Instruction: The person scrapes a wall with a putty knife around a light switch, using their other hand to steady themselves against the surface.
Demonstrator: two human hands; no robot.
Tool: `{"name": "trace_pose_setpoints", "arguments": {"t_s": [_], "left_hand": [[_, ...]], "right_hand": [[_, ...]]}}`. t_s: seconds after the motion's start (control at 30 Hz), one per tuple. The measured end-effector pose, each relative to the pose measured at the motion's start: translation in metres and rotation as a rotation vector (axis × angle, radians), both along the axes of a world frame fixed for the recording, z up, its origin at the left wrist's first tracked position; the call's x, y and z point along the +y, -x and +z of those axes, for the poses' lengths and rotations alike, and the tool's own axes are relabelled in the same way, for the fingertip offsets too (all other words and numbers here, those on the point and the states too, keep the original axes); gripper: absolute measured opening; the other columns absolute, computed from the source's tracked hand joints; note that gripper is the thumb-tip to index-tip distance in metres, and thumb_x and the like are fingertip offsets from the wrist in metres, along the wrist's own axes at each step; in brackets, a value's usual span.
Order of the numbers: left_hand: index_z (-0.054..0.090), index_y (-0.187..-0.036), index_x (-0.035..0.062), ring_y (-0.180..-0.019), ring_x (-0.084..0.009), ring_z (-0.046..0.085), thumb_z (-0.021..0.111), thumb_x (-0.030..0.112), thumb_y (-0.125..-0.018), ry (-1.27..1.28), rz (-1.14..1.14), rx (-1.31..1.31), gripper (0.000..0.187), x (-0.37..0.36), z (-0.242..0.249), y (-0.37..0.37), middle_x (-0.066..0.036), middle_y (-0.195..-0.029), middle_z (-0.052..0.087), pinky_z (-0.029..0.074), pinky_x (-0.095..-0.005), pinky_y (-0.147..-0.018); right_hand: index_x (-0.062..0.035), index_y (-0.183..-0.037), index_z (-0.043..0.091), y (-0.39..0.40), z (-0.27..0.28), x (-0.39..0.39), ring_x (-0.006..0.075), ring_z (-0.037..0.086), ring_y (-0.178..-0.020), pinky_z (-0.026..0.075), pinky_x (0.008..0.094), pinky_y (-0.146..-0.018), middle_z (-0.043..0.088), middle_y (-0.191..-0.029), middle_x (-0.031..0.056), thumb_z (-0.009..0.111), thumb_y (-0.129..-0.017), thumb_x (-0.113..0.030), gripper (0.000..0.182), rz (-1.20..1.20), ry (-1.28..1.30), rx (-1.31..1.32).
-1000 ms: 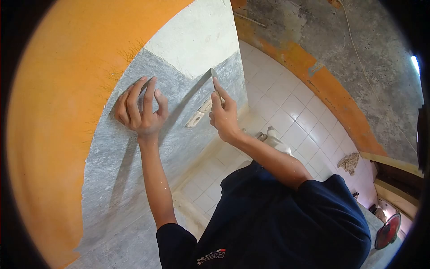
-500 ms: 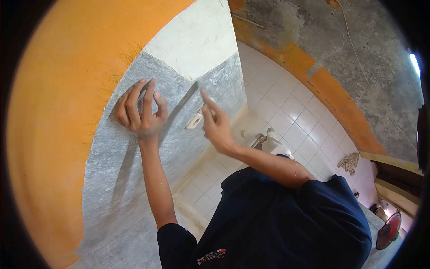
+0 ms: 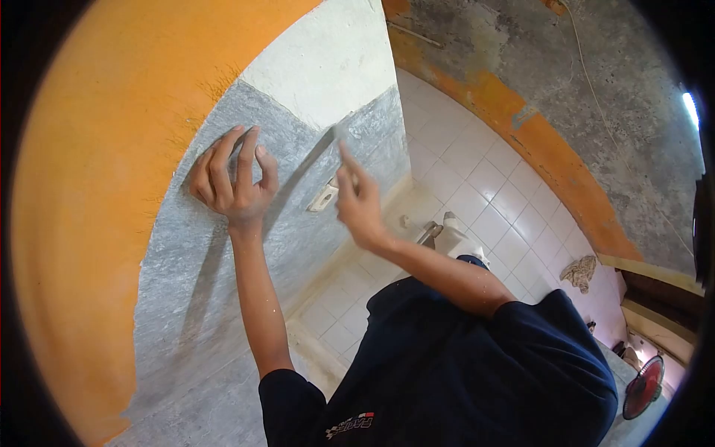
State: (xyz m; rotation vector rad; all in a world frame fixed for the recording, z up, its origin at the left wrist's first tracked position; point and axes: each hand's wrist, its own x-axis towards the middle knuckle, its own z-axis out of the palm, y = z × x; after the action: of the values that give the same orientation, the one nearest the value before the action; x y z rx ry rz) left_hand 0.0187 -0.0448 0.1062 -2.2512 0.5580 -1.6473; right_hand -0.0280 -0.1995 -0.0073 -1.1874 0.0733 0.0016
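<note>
Scraper, thin grey metal blade [image 3: 322, 151], gripped in R hand [image 3: 359, 208], has shifted left/down along grey wall [image 3: 208, 298]; L hand [image 3: 234, 186] braced, holding nothing.

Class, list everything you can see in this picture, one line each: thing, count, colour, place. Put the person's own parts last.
Flat metal scraper blade: one, grey, against the wall by the right hand.
Scraped wall patch: one, grey, lower wall.
Painted wall area: one, orange, left.
Bare plaster section: one, white, top centre.
Wall socket: one, cream, below the blade.
Tiled floor: one, white, right.
Standing fan: one, red, bottom right.
Left hand: fingertips resting on the grey wall.
Right hand: holding the scraper.
</note>
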Motion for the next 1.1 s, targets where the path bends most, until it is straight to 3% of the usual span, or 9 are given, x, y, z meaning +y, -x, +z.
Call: {"name": "trace_pose_setpoints", "arguments": {"t_s": [0.23, 0.37, 0.43, 0.53, 0.6, 0.77, 0.83, 0.97, 1.1], "left_hand": [[0.081, -0.097, 0.0245, -0.106, -0.0128, 0.052, 0.065, 0.027, -0.093, -0.003, 0.007, 0.004, 0.016, -0.001, 0.000, 0.003, 0.011, -0.108, 0.072, 0.039, -0.0316, -0.096], [0.081, -0.096, 0.0246, -0.106, -0.0129, 0.052, 0.065, 0.027, -0.093, 0.005, 0.009, 0.001, 0.016, -0.002, 0.001, 0.001, 0.011, -0.107, 0.072, 0.039, -0.0316, -0.096], [0.081, -0.096, 0.0246, -0.106, -0.0129, 0.052, 0.065, 0.027, -0.093, 0.013, 0.000, 0.006, 0.016, -0.001, 0.001, 0.000, 0.011, -0.107, 0.072, 0.039, -0.0315, -0.096], [0.081, -0.096, 0.0244, -0.106, -0.0129, 0.052, 0.065, 0.027, -0.093, 0.013, 0.003, -0.003, 0.016, -0.001, -0.002, 0.004, 0.011, -0.107, 0.072, 0.039, -0.0312, -0.096], [0.081, -0.096, 0.0242, -0.106, -0.0129, 0.053, 0.066, 0.027, -0.093, 0.010, 0.009, -0.009, 0.016, -0.002, 0.001, -0.001, 0.011, -0.107, 0.072, 0.039, -0.0309, -0.096], [0.081, -0.097, 0.0246, -0.105, -0.0129, 0.054, 0.066, 0.026, -0.093, 0.005, 0.011, 0.005, 0.015, -0.003, 0.003, 0.001, 0.010, -0.107, 0.072, 0.039, -0.0310, -0.096], [0.080, -0.097, 0.0248, -0.104, -0.0128, 0.054, 0.066, 0.026, -0.092, 0.002, 0.027, -0.001, 0.015, -0.002, 0.002, 0.003, 0.011, -0.107, 0.072, 0.039, -0.0310, -0.096], [0.080, -0.097, 0.0254, -0.105, -0.0120, 0.055, 0.066, 0.024, -0.092, 0.023, 0.005, -0.016, 0.015, -0.001, -0.002, -0.001, 0.011, -0.108, 0.072, 0.038, -0.0312, -0.095], [0.080, -0.097, 0.0258, -0.105, -0.0117, 0.055, 0.066, 0.023, -0.092, 0.015, -0.005, -0.008, 0.015, -0.001, 0.000, 0.000, 0.012, -0.109, 0.072, 0.038, -0.0312, -0.095]], "right_hand": [[-0.0184, -0.159, 0.038, -0.002, 0.007, -0.010, 0.0013, 0.037, -0.053, 0.035, 0.0210, -0.044, 0.039, -0.073, -0.0076, 0.047, -0.109, -0.017, 0.051, 0.048, -0.080, 0.116], [-0.0172, -0.159, 0.038, 0.013, -0.028, 0.021, 0.0014, 0.037, -0.053, 0.036, 0.0213, -0.044, 0.043, -0.075, -0.0073, 0.047, -0.109, -0.019, 0.051, -0.008, 0.191, -0.252], [-0.0187, -0.160, 0.037, -0.018, -0.004, -0.010, 0.0023, 0.039, -0.052, 0.037, 0.0209, -0.045, 0.042, -0.071, -0.0071, 0.047, -0.109, -0.020, 0.051, 0.001, -0.060, 0.102], [-0.0199, -0.159, 0.038, -0.005, 0.012, -0.017, 0.0029, 0.037, -0.050, 0.035, 0.0213, -0.044, 0.037, -0.064, -0.0073, 0.048, -0.110, -0.021, 0.051, 0.061, -0.208, 0.276], [-0.0209, -0.159, 0.039, 0.005, -0.001, -0.002, 0.0034, 0.033, -0.049, 0.032, 0.0222, -0.044, 0.033, -0.060, -0.0081, 0.048, -0.110, -0.022, 0.050, 0.055, 0.032, 0.015], [-0.0208, -0.159, 0.039, 0.009, -0.006, -0.006, 0.0035, 0.032, -0.050, 0.030, 0.0224, -0.043, 0.033, -0.064, -0.0092, 0.049, -0.109, -0.024, 0.051, 0.178, -0.019, 0.082], [-0.0205, -0.159, 0.039, 0.005, -0.007, -0.003, 0.0033, 0.032, -0.050, 0.030, 0.0225, -0.043, 0.033, -0.064, -0.0091, 0.050, -0.109, -0.024, 0.051, 0.064, -0.063, 0.122], [-0.0207, -0.159, 0.039, 0.017, -0.007, 0.006, 0.0031, 0.032, -0.051, 0.031, 0.0214, -0.044, 0.035, -0.068, -0.0091, 0.050, -0.109, -0.024, 0.052, 0.132, 0.034, 0.035], [-0.0217, -0.160, 0.038, -0.005, -0.010, -0.005, 0.0030, 0.035, -0.054, 0.034, 0.0217, -0.045, 0.041, -0.074, -0.0086, 0.049, -0.109, -0.021, 0.051, 0.037, 0.014, -0.021]]}}
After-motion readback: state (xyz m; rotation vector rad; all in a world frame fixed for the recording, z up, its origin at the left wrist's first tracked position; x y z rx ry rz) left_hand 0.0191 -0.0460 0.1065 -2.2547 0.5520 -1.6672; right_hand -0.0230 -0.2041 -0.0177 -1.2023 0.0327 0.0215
